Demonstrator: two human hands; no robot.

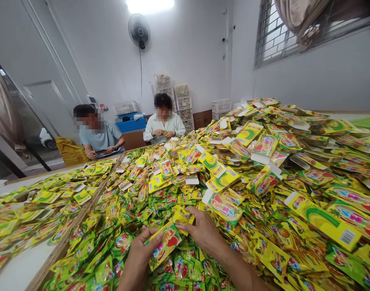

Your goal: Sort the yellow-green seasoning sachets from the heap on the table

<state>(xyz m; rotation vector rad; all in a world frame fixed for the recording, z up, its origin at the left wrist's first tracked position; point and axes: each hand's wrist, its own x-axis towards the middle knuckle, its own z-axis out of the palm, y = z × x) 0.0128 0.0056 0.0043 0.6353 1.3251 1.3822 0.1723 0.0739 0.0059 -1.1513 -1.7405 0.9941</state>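
Note:
My left hand is closed around a small yellow carton printed with red fruit, held just above the heap. My right hand lies palm down beside it, thumb on the carton's upper end, fingers curled onto a green and yellow sachet in the pile. Both hands sit at the near edge of a big heap of sachets and flat cartons.
Two people sit at the far side of the table, handling packets. A wooden strip splits the left table part from the heap. White crates, a blue box and a wall fan stand behind them. A barred window is upper right.

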